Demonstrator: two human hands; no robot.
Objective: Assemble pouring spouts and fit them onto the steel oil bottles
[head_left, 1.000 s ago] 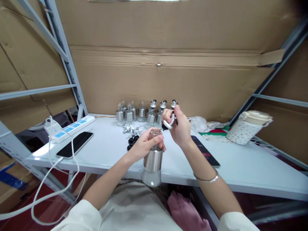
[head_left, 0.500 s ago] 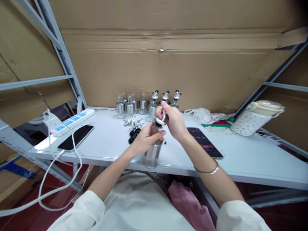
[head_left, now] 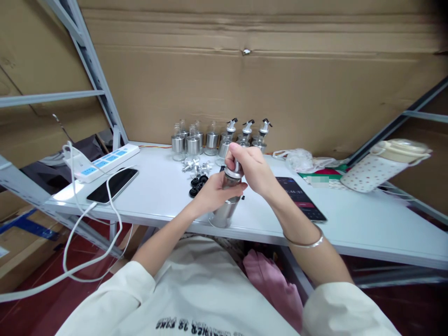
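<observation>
A glass bottle with a metal band (head_left: 224,213) stands upright near the table's front edge. My left hand (head_left: 215,192) is wrapped round its upper part. On top of it, my right hand (head_left: 252,169) grips the pourer top (head_left: 234,171), which sits at the bottle's mouth. Black round parts (head_left: 198,185) and silver-white pourer parts (head_left: 196,165) lie to the left of the bottle. Behind them stand several bottles without tops (head_left: 192,145), and to their right several bottles with pourers fitted (head_left: 246,135).
A power strip (head_left: 108,162) and a phone with a white cable (head_left: 112,185) are on the left. To the right lie a phone showing a timer (head_left: 303,199), a plastic bag (head_left: 301,161) and a dotted flask (head_left: 374,170). Cardboard (head_left: 280,88) stands behind.
My right hand has pressed the pourer lower onto the bottle's mouth, and its fingers now cover more of it. The view has tilted down slightly.
</observation>
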